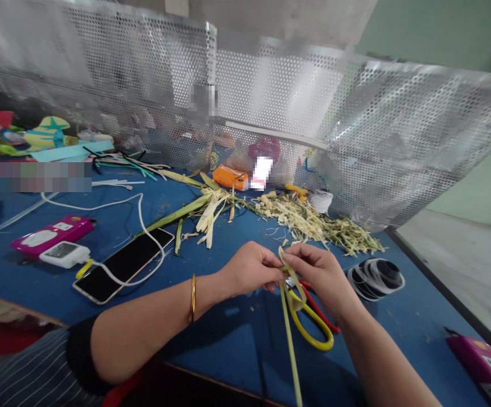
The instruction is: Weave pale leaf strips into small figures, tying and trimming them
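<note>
My left hand (pixel 250 267) and my right hand (pixel 318 271) meet over the blue table (pixel 211 333), fingers pinched together on a pale green leaf strip (pixel 290 328). The strip is folded between the fingertips and its long end hangs down toward me. A gold bangle sits on my left wrist. Just under my right hand lie scissors (pixel 313 325) with one yellow and one red handle loop.
Cut leaf strips (pixel 203 212) and a heap of trimmings (pixel 321 223) lie behind my hands. A phone (pixel 120 265) on a white cable, a white charger (pixel 64 254) and a pink box (pixel 52 233) sit left. Wire coils (pixel 376 277) lie right. A perforated metal screen (pixel 270 113) backs the table.
</note>
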`<state>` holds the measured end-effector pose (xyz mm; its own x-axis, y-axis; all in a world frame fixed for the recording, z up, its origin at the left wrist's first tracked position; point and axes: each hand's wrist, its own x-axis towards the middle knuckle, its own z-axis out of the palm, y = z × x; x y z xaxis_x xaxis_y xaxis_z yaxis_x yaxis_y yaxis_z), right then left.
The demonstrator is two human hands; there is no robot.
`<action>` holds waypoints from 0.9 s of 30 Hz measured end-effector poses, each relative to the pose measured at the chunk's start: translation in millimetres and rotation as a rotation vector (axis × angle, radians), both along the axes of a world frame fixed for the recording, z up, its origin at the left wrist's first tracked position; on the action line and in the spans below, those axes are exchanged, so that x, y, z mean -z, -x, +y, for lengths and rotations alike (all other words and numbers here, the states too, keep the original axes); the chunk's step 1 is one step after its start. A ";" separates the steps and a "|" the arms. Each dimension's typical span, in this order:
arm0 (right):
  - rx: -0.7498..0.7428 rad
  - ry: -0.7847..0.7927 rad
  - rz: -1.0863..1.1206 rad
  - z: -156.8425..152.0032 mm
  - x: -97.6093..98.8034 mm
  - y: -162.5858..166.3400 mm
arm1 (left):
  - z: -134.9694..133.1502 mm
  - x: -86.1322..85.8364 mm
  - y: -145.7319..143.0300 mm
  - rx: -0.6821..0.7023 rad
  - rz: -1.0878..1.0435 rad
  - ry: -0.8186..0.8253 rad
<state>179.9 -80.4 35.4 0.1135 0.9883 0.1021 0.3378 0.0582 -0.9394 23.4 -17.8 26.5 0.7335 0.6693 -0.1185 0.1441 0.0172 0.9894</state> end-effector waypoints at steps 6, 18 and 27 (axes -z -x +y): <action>0.050 0.094 0.240 3.2 4.4 1.7 | -3.8 3.2 -0.4 0.203 0.058 -0.021; 0.559 -0.284 0.634 17.2 8.6 -18.7 | -0.1 -3.0 2.6 0.239 0.030 0.056; 0.303 -0.363 0.121 11.7 9.8 -18.2 | 1.9 -5.2 3.5 0.112 -0.028 0.146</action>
<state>198.0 -68.7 25.6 0.4229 0.8118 0.4027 0.2799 0.3057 -0.9101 19.9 -15.9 31.6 0.8066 0.5607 -0.1871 0.1260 0.1462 0.9812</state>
